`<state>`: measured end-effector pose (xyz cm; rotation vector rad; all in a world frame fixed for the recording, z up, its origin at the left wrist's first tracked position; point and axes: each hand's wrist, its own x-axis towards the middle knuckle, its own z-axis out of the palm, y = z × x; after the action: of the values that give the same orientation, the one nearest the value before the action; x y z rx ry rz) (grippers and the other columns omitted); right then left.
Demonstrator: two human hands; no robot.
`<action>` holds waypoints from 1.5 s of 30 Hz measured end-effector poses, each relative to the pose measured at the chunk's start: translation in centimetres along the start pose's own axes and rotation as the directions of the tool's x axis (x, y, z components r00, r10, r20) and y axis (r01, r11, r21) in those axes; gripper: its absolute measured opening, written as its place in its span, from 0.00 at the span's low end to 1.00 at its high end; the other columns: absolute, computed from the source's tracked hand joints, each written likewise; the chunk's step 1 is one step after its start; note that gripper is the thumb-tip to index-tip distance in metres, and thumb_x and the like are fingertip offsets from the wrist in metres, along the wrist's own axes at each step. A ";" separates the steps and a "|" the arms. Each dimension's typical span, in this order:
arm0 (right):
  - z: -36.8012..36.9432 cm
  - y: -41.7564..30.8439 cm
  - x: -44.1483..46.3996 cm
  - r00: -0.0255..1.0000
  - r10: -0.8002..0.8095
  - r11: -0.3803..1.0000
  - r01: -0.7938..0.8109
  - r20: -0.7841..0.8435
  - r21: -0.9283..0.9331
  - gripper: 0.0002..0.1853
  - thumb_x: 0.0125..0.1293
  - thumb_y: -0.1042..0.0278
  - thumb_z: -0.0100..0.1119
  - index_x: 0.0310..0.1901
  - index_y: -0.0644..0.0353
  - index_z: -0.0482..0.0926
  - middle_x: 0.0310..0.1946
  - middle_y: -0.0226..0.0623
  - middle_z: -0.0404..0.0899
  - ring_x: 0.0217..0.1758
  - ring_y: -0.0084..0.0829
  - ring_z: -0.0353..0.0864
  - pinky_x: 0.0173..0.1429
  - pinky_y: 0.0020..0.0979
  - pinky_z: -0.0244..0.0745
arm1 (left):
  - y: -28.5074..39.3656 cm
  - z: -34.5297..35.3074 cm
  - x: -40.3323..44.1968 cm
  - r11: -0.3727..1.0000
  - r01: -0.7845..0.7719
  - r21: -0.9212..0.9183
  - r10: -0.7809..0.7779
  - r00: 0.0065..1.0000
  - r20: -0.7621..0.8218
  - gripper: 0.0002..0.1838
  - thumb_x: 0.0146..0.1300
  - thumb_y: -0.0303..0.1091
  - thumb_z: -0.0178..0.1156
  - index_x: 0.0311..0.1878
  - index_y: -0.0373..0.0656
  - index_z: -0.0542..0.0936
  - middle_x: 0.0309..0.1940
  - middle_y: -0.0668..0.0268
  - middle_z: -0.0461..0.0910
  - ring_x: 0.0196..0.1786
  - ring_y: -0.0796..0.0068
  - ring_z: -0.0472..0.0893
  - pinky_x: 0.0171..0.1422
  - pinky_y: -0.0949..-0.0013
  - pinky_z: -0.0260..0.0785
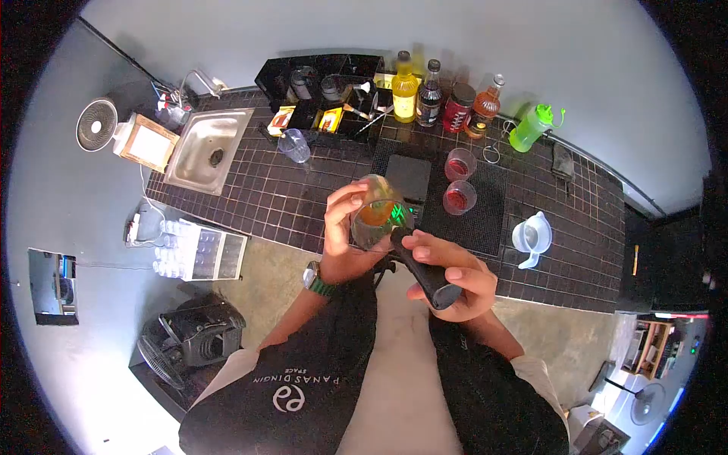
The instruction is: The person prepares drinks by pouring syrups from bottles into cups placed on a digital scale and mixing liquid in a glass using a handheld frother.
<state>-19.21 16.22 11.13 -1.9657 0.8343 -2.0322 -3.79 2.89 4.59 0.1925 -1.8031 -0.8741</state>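
Note:
My left hand (345,227) wraps around a clear glass (370,231), tilted toward me, with amber liquid visible inside. In my right hand (460,279) is a thick black handle (426,274) with a rounded end. Its narrow far end reaches the glass rim; I cannot make out what it carries there. Green light shows through the glass beside a small lit display. Just beyond my hands lies a flat dark scale (408,176). Two clear cups with red liquid, one nearer (459,199) and one farther (459,164), stand to its right on a black mat.
Several bottles, including a yellow one (405,95), line the back wall beside a black organizer (318,61). A green squeeze bottle (533,129) and a clear measuring jug (532,233) are on the right. Leftward are an overturned-looking clear cup (294,145) and a steel sink (199,173).

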 end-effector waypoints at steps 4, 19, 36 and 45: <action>0.1 0.2 -0.4 0.999 0.002 1.000 -0.002 -0.034 0.014 0.39 0.58 0.76 0.80 0.68 0.57 0.67 0.58 0.60 0.82 0.59 0.61 0.85 0.65 0.62 0.79 | 0.5 -0.7 0.2 0.992 0.037 0.118 -0.043 0.998 0.050 0.46 0.47 0.20 0.77 0.70 0.44 0.64 0.69 0.49 0.69 0.72 0.46 0.72 0.75 0.49 0.69; 0.0 0.0 -1.1 0.993 0.033 0.999 -0.030 -0.116 0.021 0.39 0.58 0.80 0.78 0.68 0.56 0.66 0.58 0.63 0.81 0.62 0.60 0.84 0.67 0.61 0.78 | 0.6 -0.7 -0.3 0.987 0.034 0.160 -0.047 0.996 0.078 0.47 0.46 0.24 0.80 0.71 0.43 0.66 0.68 0.48 0.72 0.70 0.47 0.74 0.75 0.49 0.68; -0.2 -0.7 -1.2 0.996 0.054 0.997 -0.058 -0.073 -0.059 0.37 0.62 0.76 0.77 0.67 0.59 0.61 0.56 0.59 0.79 0.59 0.57 0.85 0.66 0.59 0.80 | 0.8 -0.7 -1.0 0.996 0.065 0.055 -0.070 0.993 0.090 0.49 0.49 0.27 0.83 0.72 0.46 0.64 0.70 0.49 0.68 0.72 0.51 0.74 0.73 0.52 0.71; -0.2 -0.4 -1.4 0.993 0.047 0.999 -0.047 -0.112 0.007 0.39 0.57 0.78 0.80 0.67 0.57 0.67 0.57 0.62 0.82 0.61 0.58 0.85 0.66 0.58 0.79 | 0.7 -0.4 -1.4 0.996 0.082 0.039 -0.084 0.995 0.061 0.49 0.49 0.27 0.83 0.72 0.45 0.64 0.69 0.48 0.68 0.71 0.51 0.74 0.73 0.53 0.71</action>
<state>-19.17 17.27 10.14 -1.8255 0.8902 -2.1323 -2.65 3.95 4.05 0.2678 -1.8812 -0.9153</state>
